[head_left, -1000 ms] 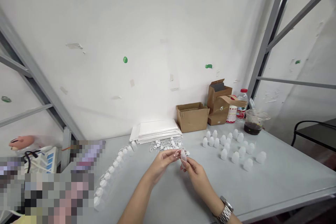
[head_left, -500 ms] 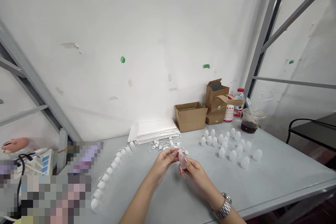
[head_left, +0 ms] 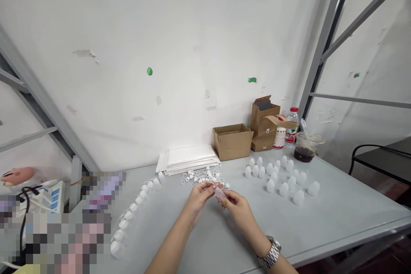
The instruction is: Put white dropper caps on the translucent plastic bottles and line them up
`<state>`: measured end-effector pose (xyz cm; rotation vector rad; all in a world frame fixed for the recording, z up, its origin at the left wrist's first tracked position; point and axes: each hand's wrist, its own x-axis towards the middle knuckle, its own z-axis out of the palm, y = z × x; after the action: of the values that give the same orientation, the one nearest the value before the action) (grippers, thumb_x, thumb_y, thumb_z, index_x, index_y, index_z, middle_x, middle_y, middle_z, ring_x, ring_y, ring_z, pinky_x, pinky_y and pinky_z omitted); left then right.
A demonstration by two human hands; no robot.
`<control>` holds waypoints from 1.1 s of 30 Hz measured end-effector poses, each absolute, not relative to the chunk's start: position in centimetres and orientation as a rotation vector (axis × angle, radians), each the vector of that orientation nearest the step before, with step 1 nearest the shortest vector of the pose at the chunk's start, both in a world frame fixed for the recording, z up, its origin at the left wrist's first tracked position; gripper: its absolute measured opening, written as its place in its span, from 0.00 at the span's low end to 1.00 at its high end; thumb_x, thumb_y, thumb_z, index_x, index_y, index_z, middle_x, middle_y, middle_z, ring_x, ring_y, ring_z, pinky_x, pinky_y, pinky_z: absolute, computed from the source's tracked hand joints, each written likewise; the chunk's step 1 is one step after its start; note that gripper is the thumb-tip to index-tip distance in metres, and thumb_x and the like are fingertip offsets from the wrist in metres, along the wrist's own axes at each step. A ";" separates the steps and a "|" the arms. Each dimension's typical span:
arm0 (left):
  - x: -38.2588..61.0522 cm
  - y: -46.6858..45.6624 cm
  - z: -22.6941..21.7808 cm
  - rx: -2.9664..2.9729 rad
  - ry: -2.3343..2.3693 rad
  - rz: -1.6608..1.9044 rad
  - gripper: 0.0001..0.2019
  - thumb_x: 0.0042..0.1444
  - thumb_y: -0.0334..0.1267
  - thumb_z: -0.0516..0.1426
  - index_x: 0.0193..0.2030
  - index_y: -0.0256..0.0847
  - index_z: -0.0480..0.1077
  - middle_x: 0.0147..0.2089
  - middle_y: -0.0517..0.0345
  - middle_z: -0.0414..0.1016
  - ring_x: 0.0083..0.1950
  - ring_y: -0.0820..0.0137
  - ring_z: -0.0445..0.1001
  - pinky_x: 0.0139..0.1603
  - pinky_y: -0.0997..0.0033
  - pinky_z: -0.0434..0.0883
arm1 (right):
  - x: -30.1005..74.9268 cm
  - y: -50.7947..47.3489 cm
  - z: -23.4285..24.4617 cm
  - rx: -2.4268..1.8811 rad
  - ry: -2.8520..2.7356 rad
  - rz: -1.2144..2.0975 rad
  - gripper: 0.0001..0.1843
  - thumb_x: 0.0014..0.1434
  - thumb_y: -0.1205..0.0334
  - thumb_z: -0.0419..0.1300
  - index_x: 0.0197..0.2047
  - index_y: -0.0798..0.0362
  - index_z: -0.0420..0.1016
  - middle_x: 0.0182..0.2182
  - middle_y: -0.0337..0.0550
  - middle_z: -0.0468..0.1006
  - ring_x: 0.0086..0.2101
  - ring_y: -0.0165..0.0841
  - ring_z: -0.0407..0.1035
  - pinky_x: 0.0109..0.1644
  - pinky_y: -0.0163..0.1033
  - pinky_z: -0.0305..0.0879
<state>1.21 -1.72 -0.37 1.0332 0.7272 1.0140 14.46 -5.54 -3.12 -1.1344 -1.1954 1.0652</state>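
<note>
Both my hands meet over the middle of the grey table (head_left: pixel 337 222), pinching one small translucent bottle (head_left: pixel 219 192) between them. My left hand (head_left: pixel 201 199) grips its left end with closed fingertips. My right hand (head_left: pixel 236 209), with a metal watch on the wrist, holds the other end, also closed. Just beyond the hands lies a loose heap of small white caps (head_left: pixel 202 176). A curved row of capped white bottles (head_left: pixel 135 212) runs along the left. Several upright white bottles (head_left: pixel 282 177) stand in a group to the right.
A stack of white bags (head_left: pixel 188 158) lies against the wall, with an open cardboard box (head_left: pixel 233 140), a brown paper carton (head_left: pixel 265 122), a drink bottle (head_left: pixel 291 125) and a clear cup of dark liquid (head_left: pixel 305 147) beside it. A black chair (head_left: pixel 379 160) stands far right.
The bottle between my fingers has tilted from upright to nearly lying sideways. Both hands stay together at the same spot; the view has shifted slightly.
</note>
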 end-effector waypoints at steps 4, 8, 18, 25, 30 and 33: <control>1.1 -1.6 -0.3 1.032 0.745 1.033 0.12 0.41 0.43 0.63 0.29 0.36 0.73 0.37 0.50 0.77 0.39 0.67 0.72 0.48 0.65 0.62 | 14.5 -5.5 -3.4 -1.124 -1.261 1.050 0.16 0.47 0.52 0.62 0.34 0.56 0.77 0.28 0.42 0.75 0.30 0.34 0.67 0.36 0.37 0.63; 1.0 -1.6 -0.2 1.091 0.769 0.994 0.12 0.42 0.42 0.62 0.32 0.36 0.75 0.41 0.48 0.77 0.44 0.64 0.71 0.49 0.64 0.62 | 14.4 -5.8 -3.7 -1.230 -1.327 0.833 0.14 0.50 0.53 0.59 0.34 0.55 0.75 0.27 0.42 0.73 0.29 0.33 0.66 0.35 0.37 0.64; 1.0 -2.0 -0.2 0.964 0.663 0.974 0.11 0.46 0.41 0.60 0.33 0.35 0.75 0.41 0.46 0.77 0.46 0.62 0.71 0.49 0.64 0.63 | 13.2 -7.2 -4.2 -1.214 -1.589 0.281 0.11 0.59 0.61 0.49 0.42 0.53 0.69 0.29 0.45 0.70 0.30 0.35 0.64 0.35 0.40 0.64; 0.6 -2.4 0.8 0.969 0.622 0.866 0.10 0.45 0.38 0.61 0.33 0.34 0.75 0.44 0.44 0.76 0.53 0.57 0.67 0.52 0.61 0.61 | 13.3 -7.6 -3.3 -1.130 -1.536 0.728 0.14 0.59 0.56 0.48 0.30 0.53 0.69 0.26 0.39 0.69 0.28 0.31 0.64 0.34 0.34 0.62; 0.0 -2.5 0.8 0.960 0.542 0.796 0.10 0.48 0.36 0.59 0.35 0.33 0.75 0.44 0.43 0.76 0.52 0.57 0.68 0.51 0.61 0.63 | 13.3 -7.6 -3.1 -0.966 -1.392 1.071 0.17 0.57 0.50 0.50 0.29 0.55 0.68 0.23 0.39 0.69 0.28 0.31 0.65 0.34 0.35 0.62; -0.1 -2.4 0.6 0.966 0.543 0.798 0.10 0.48 0.37 0.59 0.36 0.34 0.75 0.44 0.44 0.75 0.52 0.57 0.68 0.50 0.61 0.64 | 13.3 -7.4 -3.0 -0.914 -1.314 1.178 0.18 0.55 0.47 0.52 0.30 0.55 0.68 0.22 0.38 0.68 0.26 0.31 0.65 0.32 0.36 0.63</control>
<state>-0.09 -2.40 0.58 0.9656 0.5431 0.7978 13.33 -7.40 -2.98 -0.9145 -1.3140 1.1779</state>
